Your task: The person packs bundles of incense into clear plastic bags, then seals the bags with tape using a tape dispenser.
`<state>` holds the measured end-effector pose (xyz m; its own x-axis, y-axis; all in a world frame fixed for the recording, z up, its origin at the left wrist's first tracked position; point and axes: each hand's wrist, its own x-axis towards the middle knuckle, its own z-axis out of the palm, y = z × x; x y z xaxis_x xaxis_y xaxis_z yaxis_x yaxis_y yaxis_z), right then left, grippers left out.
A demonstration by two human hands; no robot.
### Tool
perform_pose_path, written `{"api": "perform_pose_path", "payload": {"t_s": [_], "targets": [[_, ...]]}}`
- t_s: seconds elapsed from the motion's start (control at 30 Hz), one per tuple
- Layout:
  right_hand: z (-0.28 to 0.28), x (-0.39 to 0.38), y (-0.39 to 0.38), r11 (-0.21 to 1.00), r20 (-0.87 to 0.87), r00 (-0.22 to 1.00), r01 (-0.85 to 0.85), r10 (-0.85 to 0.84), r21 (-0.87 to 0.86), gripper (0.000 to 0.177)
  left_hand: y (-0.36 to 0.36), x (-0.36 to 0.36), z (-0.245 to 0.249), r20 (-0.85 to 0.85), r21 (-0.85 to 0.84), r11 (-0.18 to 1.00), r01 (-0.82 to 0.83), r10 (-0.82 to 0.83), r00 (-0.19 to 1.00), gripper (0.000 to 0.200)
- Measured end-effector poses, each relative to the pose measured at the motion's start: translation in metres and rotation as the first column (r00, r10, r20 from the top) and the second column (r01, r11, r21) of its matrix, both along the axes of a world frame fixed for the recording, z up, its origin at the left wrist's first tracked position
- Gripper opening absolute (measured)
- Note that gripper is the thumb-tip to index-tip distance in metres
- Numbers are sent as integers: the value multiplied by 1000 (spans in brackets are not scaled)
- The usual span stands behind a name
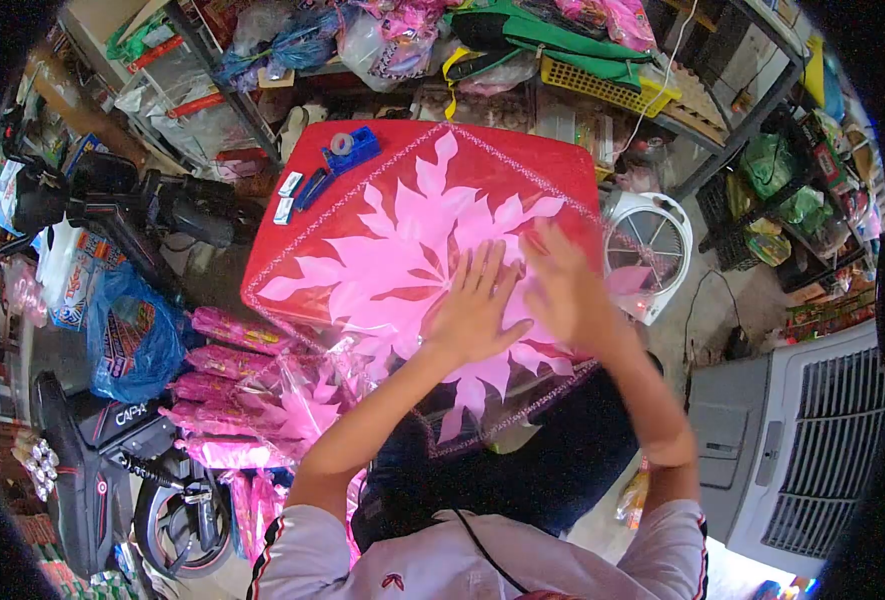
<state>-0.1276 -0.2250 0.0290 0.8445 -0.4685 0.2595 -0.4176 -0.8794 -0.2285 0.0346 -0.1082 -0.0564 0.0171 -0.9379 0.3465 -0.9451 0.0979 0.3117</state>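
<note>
A clear plastic sheet with a large pink leaf pattern [392, 235] and a patterned border lies over the red table [292, 240], its near corner hanging over the front edge toward my lap. My left hand [477, 310] rests flat on the middle of the pink pattern, fingers spread. Just to its right, my right hand [562, 285] is over the sheet, its fingers smeared by motion; whether it touches the plastic I cannot tell. At the table's back left sit a blue tape dispenser [352, 150], a dark blue stapler [311, 188] and two small boxes [286, 198].
Pink wrapped packages [232, 395] are piled left of the table, beside a blue plastic bag [132, 335] and a motorbike [92, 470]. To the right stand a white fan [647, 250] and a large grey air cooler [792, 440]. Loaded shelves [752, 130] line the back.
</note>
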Motion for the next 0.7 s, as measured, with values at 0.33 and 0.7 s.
{"api": "perform_pose_path", "payload": {"t_s": [0.33,0.7], "targets": [[-67,-19,-28,992,-165,980,121,-112,47,80,38,56,22,-325,-130,988,-80,33,945,71],[-61,9,16,945,-259,924,313,-280,97,81,36,72,-16,93,56,973,-226,220,971,81]]}}
